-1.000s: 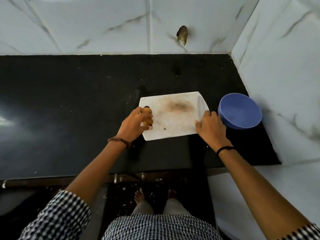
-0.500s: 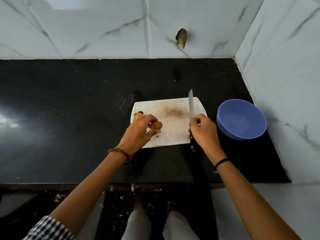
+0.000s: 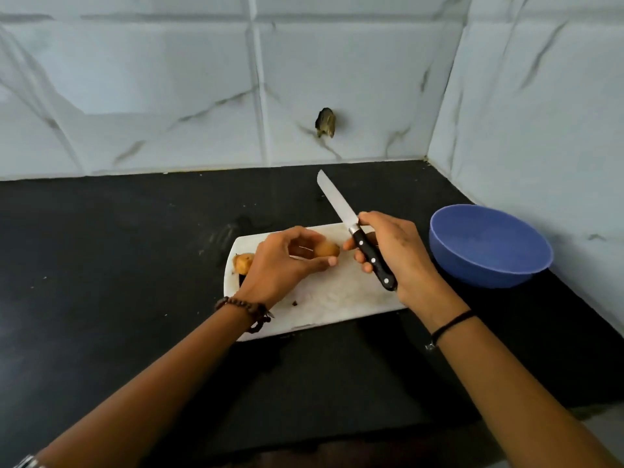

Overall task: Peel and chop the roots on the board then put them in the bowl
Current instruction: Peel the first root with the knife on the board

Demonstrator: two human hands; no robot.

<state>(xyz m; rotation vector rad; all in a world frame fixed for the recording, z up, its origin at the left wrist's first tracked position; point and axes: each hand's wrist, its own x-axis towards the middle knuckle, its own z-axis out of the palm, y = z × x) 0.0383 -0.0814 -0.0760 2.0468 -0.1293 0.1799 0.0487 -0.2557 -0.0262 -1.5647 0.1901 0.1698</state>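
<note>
A white cutting board (image 3: 341, 298), stained brown and scored with cut marks, lies on a black countertop (image 3: 118, 248). Over the middle of the board the left hand (image 3: 280, 261) is curled round a root (image 3: 326, 248), thumb and fingers pinching it so that only its rounded end sticks out toward the right. The root is small and stubby, with smooth tan-orange skin and no peeled patch to be seen. A second root (image 3: 243, 262) of the same colour, lumpier and with a pale yellowish face, rests on the board's left edge, just behind the left hand.

Over the right half of the board the right hand (image 3: 398, 258) grips a knife (image 3: 358, 234) by its black riveted handle. The blade is straight and silver, raised off the board and slanting up and away toward the board's far side. The two hands are close, the right thumb tip nearly meeting the held root; whether they touch cannot be told.

Just right of the board stands a blue bowl (image 3: 486, 276), nothing visible inside. A beaded bracelet (image 3: 246, 307) circles the left wrist, a thin black band (image 3: 452, 324) the right. Beyond the board rise white marbled wall tiles (image 3: 169, 96).
</note>
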